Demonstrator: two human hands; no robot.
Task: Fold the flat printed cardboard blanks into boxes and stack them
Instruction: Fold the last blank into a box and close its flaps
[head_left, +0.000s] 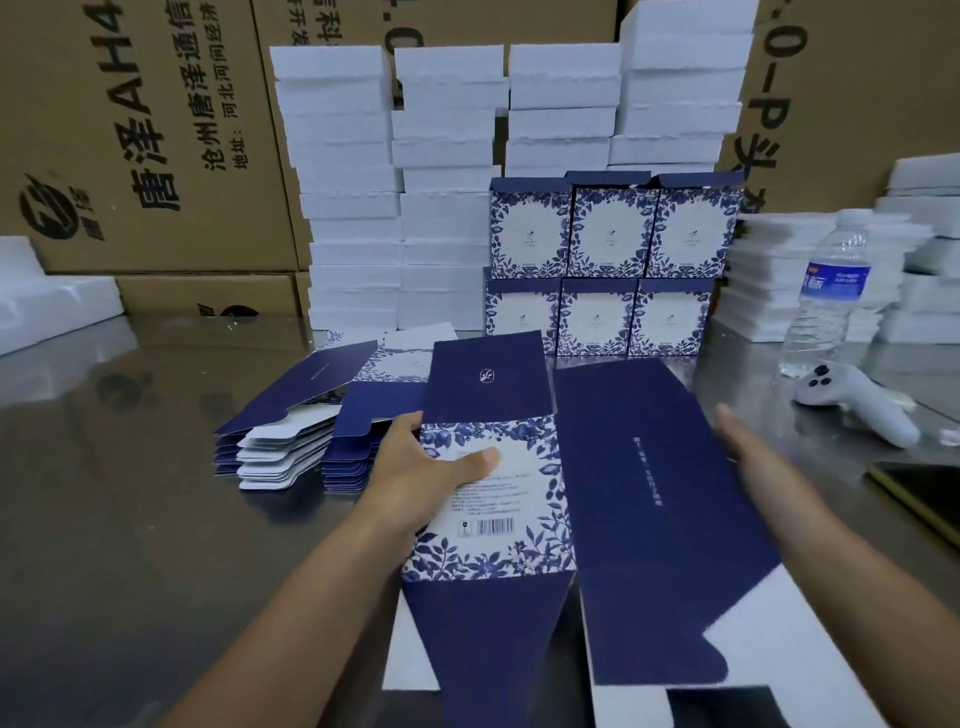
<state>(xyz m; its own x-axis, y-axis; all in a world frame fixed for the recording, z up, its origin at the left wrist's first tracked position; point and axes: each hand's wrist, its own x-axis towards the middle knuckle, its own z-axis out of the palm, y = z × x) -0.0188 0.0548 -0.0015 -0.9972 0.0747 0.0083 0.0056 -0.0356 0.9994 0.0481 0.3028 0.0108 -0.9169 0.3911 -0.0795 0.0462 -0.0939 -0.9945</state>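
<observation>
Nearest the camera: one blank, half opened and held off the table between both hands. Its white, blue-leaf panel with the barcode faces up on the left, its dark blue panel slopes away on the right, and its end flaps hang open front and back.

Left hand grips the left edge of the floral panel. The thumb is pressed flat on the print and the other fingers are curled under the card, out of sight. Right hand lies against the right edge of the dark blue panel with fingers straight and together, their tips hidden behind the card; no grip shows.

The table is shiny metal and reflective. Just beyond the left hand are flat blanks in two low piles side by side. To the right of the blank lie a white controller and a dark flat slab at the frame edge. A water bottle stands upright behind the controller.

Further back in the centre, folded boxes are stacked two rows high and three across, print facing forward. Tall columns of white foam blocks stand behind and to the left of them, and foam sheets are piled to the right. Brown printed cartons form the back wall.
</observation>
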